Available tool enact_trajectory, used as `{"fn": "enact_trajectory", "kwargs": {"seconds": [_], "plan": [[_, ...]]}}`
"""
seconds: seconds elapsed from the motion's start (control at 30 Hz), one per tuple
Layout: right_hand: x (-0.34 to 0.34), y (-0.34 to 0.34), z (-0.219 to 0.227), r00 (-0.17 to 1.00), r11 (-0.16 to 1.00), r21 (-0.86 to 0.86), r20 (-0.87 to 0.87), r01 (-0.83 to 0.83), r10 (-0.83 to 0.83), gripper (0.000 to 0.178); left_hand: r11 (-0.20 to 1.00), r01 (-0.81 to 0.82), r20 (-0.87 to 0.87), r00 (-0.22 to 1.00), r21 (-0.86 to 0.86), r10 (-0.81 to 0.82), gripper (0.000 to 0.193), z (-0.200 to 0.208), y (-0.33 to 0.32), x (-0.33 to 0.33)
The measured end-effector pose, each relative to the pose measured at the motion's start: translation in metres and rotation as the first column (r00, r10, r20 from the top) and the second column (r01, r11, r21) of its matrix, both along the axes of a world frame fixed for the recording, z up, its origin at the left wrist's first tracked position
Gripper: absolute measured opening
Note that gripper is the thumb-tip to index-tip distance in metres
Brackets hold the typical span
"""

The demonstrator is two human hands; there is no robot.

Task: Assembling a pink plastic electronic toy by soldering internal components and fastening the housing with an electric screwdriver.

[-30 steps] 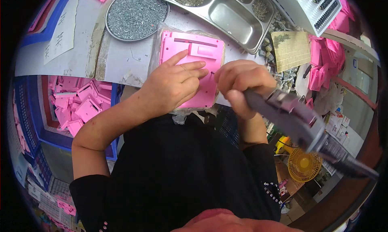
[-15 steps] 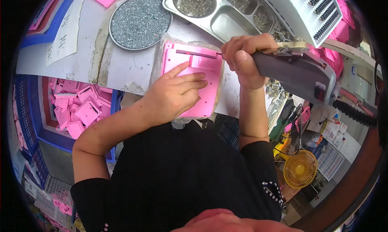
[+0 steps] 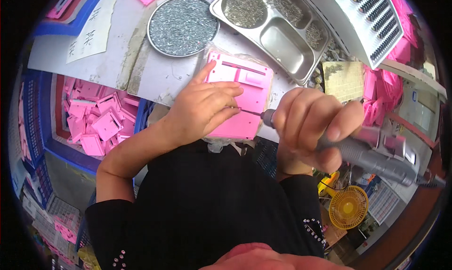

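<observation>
A pink plastic panel (image 3: 249, 96) with small holes and a slot near its far edge lies on a bag-wrapped support in front of me. My left hand (image 3: 205, 105) rests on its left part, fingers spread, one reaching toward the far left corner. Its thumb and a neighbouring finger come close together beside the bit's tip; whether a screw sits between them I cannot make out. My right hand (image 3: 313, 126) is closed round a grey electric screwdriver (image 3: 372, 154), held nearly level. Its thin bit points left across the panel, with the tip at my left fingertips.
A round tray of silvery screws (image 3: 183, 27) and a divided steel tray (image 3: 288, 49) with small metal parts stand beyond the panel. A blue crate (image 3: 66, 159) of pink parts is at left. White rack (image 3: 381, 25) stands far right; a yellow fan (image 3: 348, 207) lower right.
The screwdriver has moved from the panel's far right edge nearer to me, its bit now by my left fingers. My left thumb and neighbouring finger have drawn together. The whole view has shifted slightly.
</observation>
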State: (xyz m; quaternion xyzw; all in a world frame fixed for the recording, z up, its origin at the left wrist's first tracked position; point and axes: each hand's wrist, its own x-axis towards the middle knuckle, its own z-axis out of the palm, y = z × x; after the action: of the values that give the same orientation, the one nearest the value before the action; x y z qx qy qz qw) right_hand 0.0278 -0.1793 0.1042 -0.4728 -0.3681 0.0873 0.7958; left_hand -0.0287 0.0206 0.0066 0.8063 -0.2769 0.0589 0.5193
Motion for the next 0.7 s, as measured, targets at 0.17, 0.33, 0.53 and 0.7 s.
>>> {"fn": "enact_trajectory", "kwargs": {"seconds": [0.17,0.33,0.53,0.7], "plan": [[-0.004,0.022,-0.010,1.000,1.000,-0.005,-0.005,-0.030,0.030,0.027,0.993,-0.115,-0.014,0.993,-0.004,0.115,0.015,0.003,0.011,-0.006],[0.000,0.035,-0.008,1.000,0.999,-0.038,-0.012,-0.028,0.028,0.025,0.987,-0.159,-0.013,0.987,-0.019,0.159,0.016,0.002,0.019,-0.007],[0.008,0.048,-0.011,1.000,0.998,-0.062,-0.009,0.001,-0.002,0.027,0.978,-0.209,0.186,0.962,0.027,0.201,0.021,0.004,0.030,0.006],[0.025,0.053,-0.028,0.991,0.993,0.001,-0.059,0.120,-0.120,0.030,0.914,-0.358,0.258,0.917,0.190,0.306,0.018,0.001,0.067,0.056]]}}
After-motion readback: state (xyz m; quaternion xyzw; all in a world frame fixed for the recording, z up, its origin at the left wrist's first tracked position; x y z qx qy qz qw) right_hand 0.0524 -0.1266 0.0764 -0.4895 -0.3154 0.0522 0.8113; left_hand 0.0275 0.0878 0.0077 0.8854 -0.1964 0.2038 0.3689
